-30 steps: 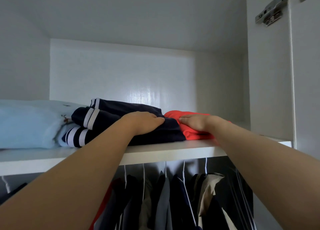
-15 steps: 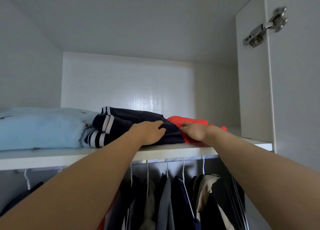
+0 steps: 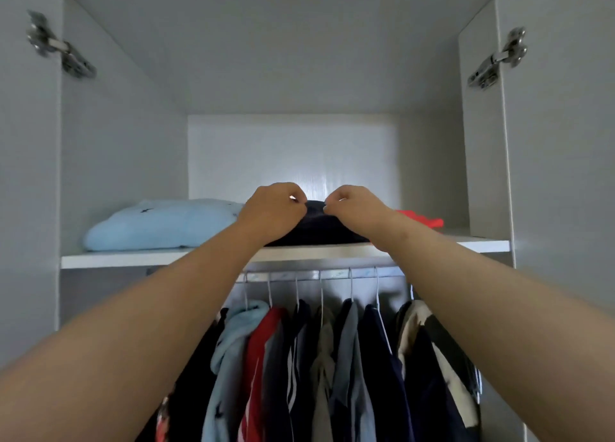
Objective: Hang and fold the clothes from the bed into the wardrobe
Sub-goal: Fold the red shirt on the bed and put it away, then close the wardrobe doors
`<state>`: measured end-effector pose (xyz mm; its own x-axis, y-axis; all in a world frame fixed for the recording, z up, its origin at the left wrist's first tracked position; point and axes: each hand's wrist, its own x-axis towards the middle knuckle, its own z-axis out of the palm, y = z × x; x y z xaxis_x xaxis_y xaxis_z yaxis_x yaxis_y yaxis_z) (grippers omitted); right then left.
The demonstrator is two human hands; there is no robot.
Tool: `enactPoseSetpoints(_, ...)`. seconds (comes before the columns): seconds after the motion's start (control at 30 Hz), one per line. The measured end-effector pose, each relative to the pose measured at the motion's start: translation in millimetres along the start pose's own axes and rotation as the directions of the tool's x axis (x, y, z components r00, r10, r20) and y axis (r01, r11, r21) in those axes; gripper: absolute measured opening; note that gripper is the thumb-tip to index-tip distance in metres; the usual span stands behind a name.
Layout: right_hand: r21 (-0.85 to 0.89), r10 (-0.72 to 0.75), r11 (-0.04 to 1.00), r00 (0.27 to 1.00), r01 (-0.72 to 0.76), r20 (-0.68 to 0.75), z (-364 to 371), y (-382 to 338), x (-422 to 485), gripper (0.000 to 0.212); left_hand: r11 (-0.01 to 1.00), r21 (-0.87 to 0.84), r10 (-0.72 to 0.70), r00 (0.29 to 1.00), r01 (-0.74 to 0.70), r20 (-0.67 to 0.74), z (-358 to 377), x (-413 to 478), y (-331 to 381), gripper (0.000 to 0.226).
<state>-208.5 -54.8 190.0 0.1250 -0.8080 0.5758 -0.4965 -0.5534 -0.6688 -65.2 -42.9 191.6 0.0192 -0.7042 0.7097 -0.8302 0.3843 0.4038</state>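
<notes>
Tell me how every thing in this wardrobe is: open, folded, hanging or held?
White wardrobe doors, both open.
Folded dark navy garment, on the white shelf, pinched at its top.
Left hand, fingers curled, pinching the navy garment.
Right hand, fingers curled, pinching it too.
Light blue folded garment, lying folded on the shelf.
Red fabric garment, on the shelf, mostly hidden.
Mixed clothes on white hangers, hanging below the shelf.

Shelf (image 3: 159, 259) open above the folded clothes (image 3: 159, 223).

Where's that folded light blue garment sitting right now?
In the head view, the light blue garment lies at the left of the upper shelf, beside the navy garment.
</notes>
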Motion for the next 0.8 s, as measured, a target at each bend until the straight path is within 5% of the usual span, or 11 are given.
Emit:
enactPoseSetpoints(0.37, 0.124, -0.103, 0.988, 0.990, 0.091, 0.093, 23.7, -32.1, -102.1, 0.024, 0.974, 0.139, -0.168, 0.982, 0.178, -0.085, -76.8, -130.8, 10.2, 0.017)
enactPoseSetpoints(0.8, 0.281, -0.219, 0.948, 0.949, 0.152, 0.225, 67.7, -121.3, -179.5, 0.018, 0.884, 0.427, -0.136, 0.979, 0.190, -0.154, -183.2, -242.9, -0.5, 0.023)
